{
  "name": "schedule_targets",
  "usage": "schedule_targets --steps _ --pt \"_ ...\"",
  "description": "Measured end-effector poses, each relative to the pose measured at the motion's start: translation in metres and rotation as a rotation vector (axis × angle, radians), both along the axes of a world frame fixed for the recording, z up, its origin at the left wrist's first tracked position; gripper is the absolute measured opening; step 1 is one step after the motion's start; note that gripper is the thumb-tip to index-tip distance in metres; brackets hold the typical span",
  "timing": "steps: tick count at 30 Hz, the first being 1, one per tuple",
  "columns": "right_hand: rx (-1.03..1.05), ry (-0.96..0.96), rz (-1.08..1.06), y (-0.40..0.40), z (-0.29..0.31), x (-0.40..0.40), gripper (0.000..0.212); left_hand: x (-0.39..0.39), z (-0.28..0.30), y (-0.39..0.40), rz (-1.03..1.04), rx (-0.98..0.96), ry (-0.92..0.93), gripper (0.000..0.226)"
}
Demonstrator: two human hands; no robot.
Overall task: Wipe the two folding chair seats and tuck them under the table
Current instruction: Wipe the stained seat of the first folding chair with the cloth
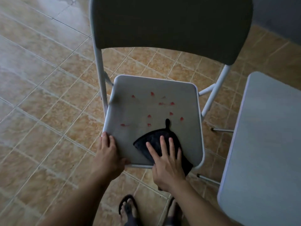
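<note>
A folding chair with a grey seat (pixel 143 108) and a dark backrest (pixel 171 25) stands right in front of me. Several small red smears (pixel 162 103) dot the seat's middle and far part. A black cloth (pixel 153 139) lies flat on the near right part of the seat. My right hand (pixel 167 162) presses down on the cloth with fingers spread. My left hand (pixel 108 154) grips the seat's near left corner. Only one chair is in view.
A pale grey table top (pixel 263 152) fills the right side, its thin metal legs (pixel 223 130) reaching toward the chair. Tan floor tiles (pixel 40 95) spread to the left and behind. My feet in dark sandals (pixel 128 207) stand just below the seat's front edge.
</note>
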State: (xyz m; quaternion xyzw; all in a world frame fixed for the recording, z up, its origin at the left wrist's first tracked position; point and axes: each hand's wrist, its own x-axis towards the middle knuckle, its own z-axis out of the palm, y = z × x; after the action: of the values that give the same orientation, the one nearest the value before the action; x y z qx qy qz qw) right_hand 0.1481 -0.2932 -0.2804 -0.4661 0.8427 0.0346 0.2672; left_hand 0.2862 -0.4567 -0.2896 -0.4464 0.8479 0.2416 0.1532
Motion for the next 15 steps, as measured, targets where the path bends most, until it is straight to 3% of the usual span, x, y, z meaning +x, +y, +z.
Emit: schedule_targets --steps 6,11,15 --pt "-0.01 0.068 -0.022 0.007 -0.001 -0.044 0.073 -0.011 0.009 0.0 0.003 0.015 -0.048 0.119" --pt "0.039 0.208 -0.341 0.028 0.005 -0.1 0.069 -0.01 0.013 0.001 0.017 0.016 -0.059 0.119" --pt "0.052 0.225 -0.384 0.022 0.006 -0.097 0.067 -0.003 0.013 0.003 0.026 -0.002 -0.017 0.116"
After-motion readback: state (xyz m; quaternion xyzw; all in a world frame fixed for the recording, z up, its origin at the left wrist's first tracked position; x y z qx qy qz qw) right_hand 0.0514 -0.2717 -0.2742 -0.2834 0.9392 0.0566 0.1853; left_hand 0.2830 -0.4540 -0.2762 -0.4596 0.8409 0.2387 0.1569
